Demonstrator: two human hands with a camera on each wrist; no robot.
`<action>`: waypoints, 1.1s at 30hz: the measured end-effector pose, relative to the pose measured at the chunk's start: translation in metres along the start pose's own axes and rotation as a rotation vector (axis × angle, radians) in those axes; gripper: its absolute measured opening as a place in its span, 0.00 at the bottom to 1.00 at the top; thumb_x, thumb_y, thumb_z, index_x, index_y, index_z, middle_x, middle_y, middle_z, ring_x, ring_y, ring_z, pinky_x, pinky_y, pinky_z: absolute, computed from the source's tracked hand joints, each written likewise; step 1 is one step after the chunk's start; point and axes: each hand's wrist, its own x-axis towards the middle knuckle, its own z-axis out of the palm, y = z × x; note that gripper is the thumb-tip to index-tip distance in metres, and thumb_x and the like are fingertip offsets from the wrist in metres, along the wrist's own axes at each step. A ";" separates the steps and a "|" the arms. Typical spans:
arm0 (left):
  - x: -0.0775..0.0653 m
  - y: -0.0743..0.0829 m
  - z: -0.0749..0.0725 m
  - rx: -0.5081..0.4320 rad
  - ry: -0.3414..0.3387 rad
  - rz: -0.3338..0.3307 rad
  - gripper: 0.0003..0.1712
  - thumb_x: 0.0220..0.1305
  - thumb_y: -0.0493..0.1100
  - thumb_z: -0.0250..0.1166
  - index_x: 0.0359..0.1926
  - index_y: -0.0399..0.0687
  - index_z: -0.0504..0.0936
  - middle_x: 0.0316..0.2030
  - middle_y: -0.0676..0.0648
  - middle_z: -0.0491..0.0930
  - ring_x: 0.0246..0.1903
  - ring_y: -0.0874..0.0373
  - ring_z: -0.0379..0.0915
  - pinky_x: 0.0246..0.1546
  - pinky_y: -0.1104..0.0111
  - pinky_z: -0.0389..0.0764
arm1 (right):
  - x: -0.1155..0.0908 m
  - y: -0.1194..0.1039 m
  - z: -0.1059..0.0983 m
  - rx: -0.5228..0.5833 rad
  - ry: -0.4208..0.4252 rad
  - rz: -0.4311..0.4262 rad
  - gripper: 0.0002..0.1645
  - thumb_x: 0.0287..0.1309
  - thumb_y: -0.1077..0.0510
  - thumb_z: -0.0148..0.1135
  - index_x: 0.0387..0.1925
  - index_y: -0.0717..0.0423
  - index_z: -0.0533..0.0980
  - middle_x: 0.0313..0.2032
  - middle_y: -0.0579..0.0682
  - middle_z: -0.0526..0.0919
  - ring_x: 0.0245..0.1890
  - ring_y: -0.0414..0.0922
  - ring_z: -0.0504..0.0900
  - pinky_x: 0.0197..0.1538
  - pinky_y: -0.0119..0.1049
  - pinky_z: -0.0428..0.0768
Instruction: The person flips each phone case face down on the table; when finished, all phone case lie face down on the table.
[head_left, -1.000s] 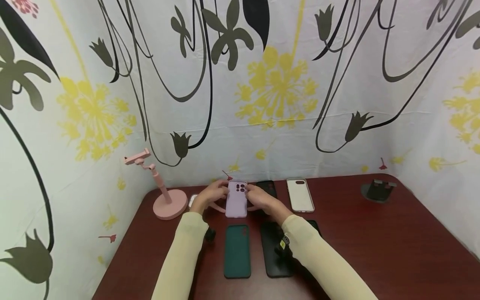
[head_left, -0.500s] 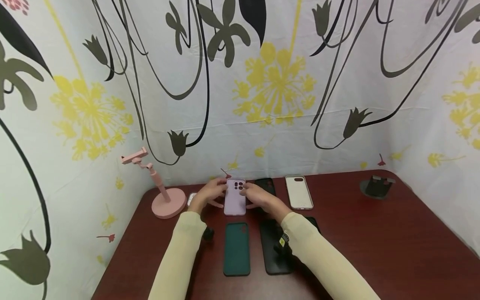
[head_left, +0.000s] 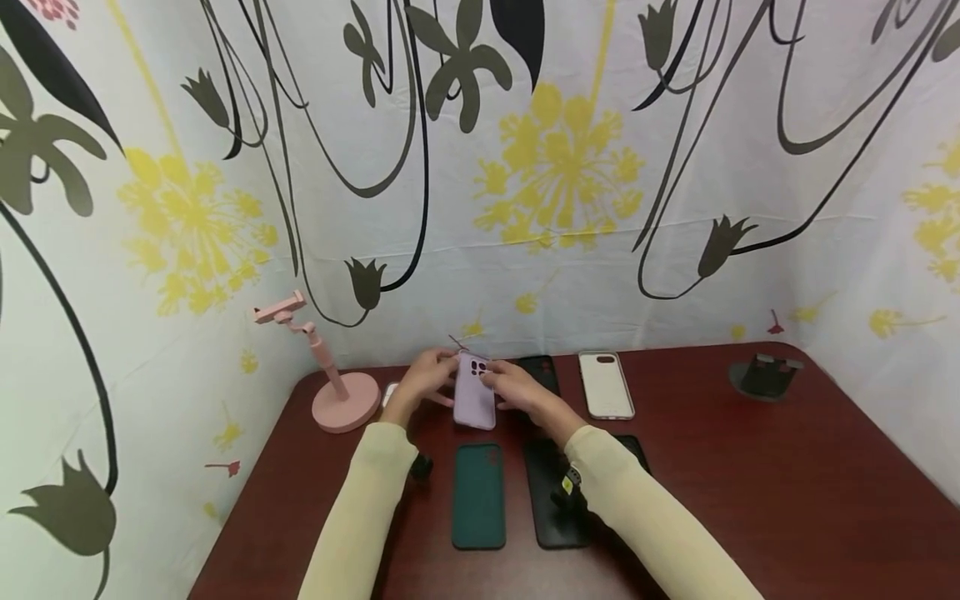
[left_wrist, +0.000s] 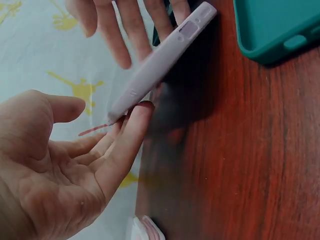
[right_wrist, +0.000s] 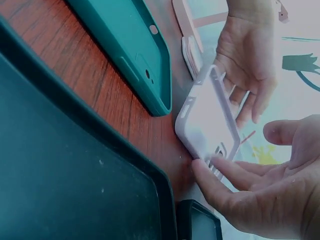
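A lilac phone case (head_left: 475,392) with camera cut-outs is tilted between both hands, its hollow side facing down in the right wrist view. My left hand (head_left: 426,375) touches its left edge; in the left wrist view the fingers (left_wrist: 120,157) reach under one end while the thumb stands apart. On the other side, my right hand (head_left: 521,387) has fingertips at a corner beside the camera cut-outs, and its thumb is off the case in the right wrist view. Nearer me lies a green phone case (head_left: 478,497), hollow side up.
A large black case (head_left: 551,508) lies partly under my right forearm. Behind my right hand is another black case (head_left: 546,367), with a white phone case (head_left: 606,387) to its right. A pink stand (head_left: 345,406) stands left, a dark stand (head_left: 765,377) far right.
The lilac case has turned slightly, its top leaning left and its lower edge shifting right. Both hands have stayed at its sides. The head view has shifted a little.
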 end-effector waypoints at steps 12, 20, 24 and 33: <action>-0.007 0.012 0.005 -0.042 -0.012 0.035 0.29 0.83 0.51 0.54 0.78 0.45 0.67 0.67 0.34 0.76 0.61 0.39 0.82 0.33 0.52 0.93 | -0.003 -0.004 0.001 -0.003 0.018 0.002 0.38 0.80 0.46 0.53 0.80 0.60 0.61 0.67 0.63 0.78 0.57 0.57 0.86 0.53 0.51 0.90; -0.006 0.018 0.011 -0.081 -0.058 0.049 0.28 0.84 0.49 0.53 0.78 0.47 0.67 0.69 0.36 0.74 0.61 0.39 0.81 0.33 0.50 0.93 | -0.005 -0.007 0.004 0.023 0.067 0.004 0.44 0.73 0.39 0.63 0.81 0.51 0.62 0.64 0.64 0.79 0.48 0.55 0.90 0.38 0.50 0.93; -0.007 0.020 0.015 -0.112 -0.090 0.041 0.29 0.85 0.51 0.51 0.79 0.46 0.65 0.68 0.36 0.75 0.61 0.40 0.81 0.35 0.50 0.93 | -0.005 -0.006 0.003 0.037 0.075 -0.005 0.41 0.72 0.42 0.64 0.79 0.47 0.64 0.65 0.62 0.80 0.47 0.55 0.90 0.35 0.49 0.93; -0.008 0.015 0.022 -0.086 -0.114 0.045 0.27 0.87 0.54 0.45 0.75 0.47 0.70 0.67 0.37 0.76 0.61 0.42 0.82 0.39 0.50 0.94 | -0.004 0.000 0.003 0.126 0.079 -0.021 0.37 0.75 0.49 0.62 0.79 0.46 0.64 0.65 0.64 0.80 0.48 0.58 0.91 0.35 0.50 0.93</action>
